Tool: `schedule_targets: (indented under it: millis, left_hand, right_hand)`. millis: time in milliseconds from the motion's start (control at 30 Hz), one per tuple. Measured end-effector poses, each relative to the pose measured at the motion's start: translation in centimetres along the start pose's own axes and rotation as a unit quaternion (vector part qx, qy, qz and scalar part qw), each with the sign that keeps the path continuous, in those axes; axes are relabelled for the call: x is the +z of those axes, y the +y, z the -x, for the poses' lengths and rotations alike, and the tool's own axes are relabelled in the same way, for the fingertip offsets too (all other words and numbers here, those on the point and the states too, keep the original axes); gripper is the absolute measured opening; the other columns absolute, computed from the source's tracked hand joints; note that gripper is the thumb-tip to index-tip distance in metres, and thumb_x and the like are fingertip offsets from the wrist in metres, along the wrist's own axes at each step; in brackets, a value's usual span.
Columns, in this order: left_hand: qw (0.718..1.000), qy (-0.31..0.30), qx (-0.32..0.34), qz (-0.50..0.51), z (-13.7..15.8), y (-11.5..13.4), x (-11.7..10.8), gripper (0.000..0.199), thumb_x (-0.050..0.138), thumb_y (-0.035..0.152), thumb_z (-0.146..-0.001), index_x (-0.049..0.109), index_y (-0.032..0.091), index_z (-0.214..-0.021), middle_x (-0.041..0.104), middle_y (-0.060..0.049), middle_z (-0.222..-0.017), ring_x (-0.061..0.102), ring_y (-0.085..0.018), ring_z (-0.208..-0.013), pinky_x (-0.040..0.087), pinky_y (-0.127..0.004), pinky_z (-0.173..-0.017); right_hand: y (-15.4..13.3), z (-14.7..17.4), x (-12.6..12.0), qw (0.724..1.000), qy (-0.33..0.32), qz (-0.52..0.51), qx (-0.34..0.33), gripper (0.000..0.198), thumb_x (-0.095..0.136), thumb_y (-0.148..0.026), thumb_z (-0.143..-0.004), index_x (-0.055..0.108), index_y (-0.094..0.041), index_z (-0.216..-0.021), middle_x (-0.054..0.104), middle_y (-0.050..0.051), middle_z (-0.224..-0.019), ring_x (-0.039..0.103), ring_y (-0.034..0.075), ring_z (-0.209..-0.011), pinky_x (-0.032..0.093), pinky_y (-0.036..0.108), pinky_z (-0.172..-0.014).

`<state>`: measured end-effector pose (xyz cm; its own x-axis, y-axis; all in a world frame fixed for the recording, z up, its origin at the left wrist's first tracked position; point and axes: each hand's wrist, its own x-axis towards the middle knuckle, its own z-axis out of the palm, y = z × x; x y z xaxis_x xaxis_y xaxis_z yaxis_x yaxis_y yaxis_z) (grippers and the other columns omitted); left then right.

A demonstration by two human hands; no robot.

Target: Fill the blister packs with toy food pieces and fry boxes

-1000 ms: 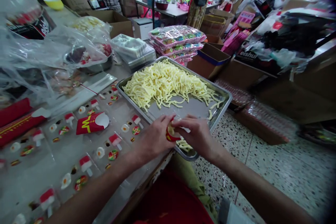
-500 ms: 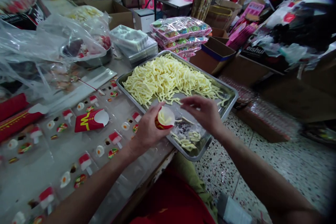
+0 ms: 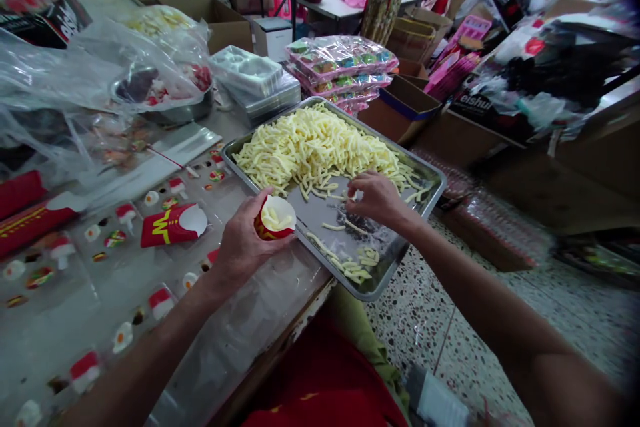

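My left hand (image 3: 243, 235) is wrapped around a red paper fries carton (image 3: 271, 233), tilted so its white mouth faces me, with a few pale fries inside. My right hand (image 3: 379, 200) is over the metal tray (image 3: 309, 208), fingers curled together near its bare middle. Whatever is between those fingertips, if anything, is too small to make out. Pale yellow fries (image 3: 320, 147) are heaped across the tray's far half, and several loose fries (image 3: 357, 267) lie at its near corner beside whitish and dark bits.
On the table a flat red carton (image 3: 167, 225) lies left of the tray, among small food-shaped pieces. Clear packs (image 3: 250, 73) and pink-edged bagged packs (image 3: 340, 57) are stacked behind. Cardboard boxes (image 3: 410, 103) stand at right. A person (image 3: 383, 3) is at the far table.
My left hand and its carton have moved left, away from the tray's edge. My right hand has moved slightly down and left, its fingers more curled.
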<state>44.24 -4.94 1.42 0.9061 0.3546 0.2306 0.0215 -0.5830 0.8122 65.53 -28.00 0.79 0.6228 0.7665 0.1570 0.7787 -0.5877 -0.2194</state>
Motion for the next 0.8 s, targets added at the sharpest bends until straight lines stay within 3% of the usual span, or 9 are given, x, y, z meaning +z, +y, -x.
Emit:
schedule_targets:
  millis: [100, 267, 433, 500, 600, 733, 800]
  left_hand:
    - [0.999, 0.011, 0.026, -0.023, -0.2, 0.7, 0.3, 0.082, 0.086, 0.038, -0.069, 0.054, 0.019, -0.142, 0.063, -0.011, -0.134, 0.062, -0.027, -0.122, 0.047, -0.04, -0.109]
    - [0.994, -0.028, 0.026, -0.1, -1.3, 2.0, 0.7, 0.081, 0.086, 0.038, -0.068, 0.054, 0.019, -0.141, 0.063, -0.012, -0.134, 0.062, -0.03, -0.12, 0.048, -0.042, -0.106]
    - [0.968, -0.107, 0.005, -0.225, -3.4, 3.7, 2.8, 0.079, 0.086, 0.035, -0.066, 0.056, 0.016, -0.136, 0.066, -0.015, -0.124, 0.065, -0.033, -0.11, 0.053, -0.042, -0.094]
    - [0.962, -0.123, 0.023, -0.244, -4.3, 4.2, 4.2, 0.074, 0.086, 0.034, -0.067, 0.058, 0.015, -0.133, 0.066, -0.015, -0.121, 0.066, -0.033, -0.107, 0.053, -0.041, -0.091]
    - [0.968, -0.083, 0.035, -0.233, -5.1, 4.6, 5.9, 0.074, 0.084, 0.028, -0.067, 0.057, 0.013, -0.134, 0.065, -0.015, -0.123, 0.065, -0.031, -0.11, 0.052, -0.039, -0.095]
    - [0.98, 0.029, 0.029, -0.194, -4.5, 4.6, 6.6, 0.077, 0.079, 0.021, -0.068, 0.052, 0.009, -0.139, 0.063, -0.016, -0.126, 0.063, -0.029, -0.113, 0.05, -0.038, -0.101]
    - [0.982, 0.056, 0.029, -0.177, -3.4, 4.1, 6.1, 0.076, 0.077, 0.018, -0.068, 0.053, 0.008, -0.139, 0.063, -0.016, -0.123, 0.063, -0.029, -0.112, 0.05, -0.037, -0.1]
  right_hand:
    - [-0.8, -2.4, 0.9, 0.999, 0.008, 0.001, -0.048, 0.008, 0.071, -0.018, -0.074, 0.073, -0.021, -0.081, 0.073, 0.005, -0.085, 0.062, 0.023, -0.089, 0.042, 0.033, -0.083]
    - [-0.9, -3.0, 2.0, 0.999, -0.032, 0.014, -0.041, 0.011, 0.064, -0.009, -0.071, 0.068, -0.019, -0.071, 0.071, 0.005, -0.078, 0.06, 0.02, -0.08, 0.041, 0.031, -0.076]
    - [-2.2, -0.2, -0.9, 0.986, 0.01, -0.167, 0.014, 0.007, 0.068, -0.015, -0.074, 0.07, -0.019, -0.079, 0.07, 0.0, -0.076, 0.062, 0.014, -0.071, 0.045, 0.027, -0.07]
    - [-3.9, -0.1, -2.4, 0.972, -0.015, -0.233, 0.011, 0.02, 0.07, -0.017, -0.075, 0.074, -0.02, -0.094, 0.072, 0.0, -0.079, 0.063, 0.013, -0.07, 0.046, 0.026, -0.069]
    - [-6.1, -1.0, -3.6, 0.966, -0.053, -0.249, 0.034, 0.027, 0.074, -0.017, -0.073, 0.077, -0.018, -0.1, 0.074, 0.001, -0.079, 0.063, 0.013, -0.069, 0.045, 0.025, -0.066]
    - [-7.8, -2.2, -2.8, 0.955, -0.006, -0.275, 0.113, 0.016, 0.078, -0.024, -0.071, 0.081, -0.015, -0.084, 0.073, 0.003, -0.073, 0.062, 0.015, -0.067, 0.042, 0.026, -0.062]
    - [-8.9, -2.3, -1.9, 0.946, -0.012, -0.303, 0.114, 0.015, 0.074, -0.027, -0.073, 0.081, -0.015, -0.08, 0.07, 0.001, -0.066, 0.06, 0.014, -0.063, 0.04, 0.025, -0.059]
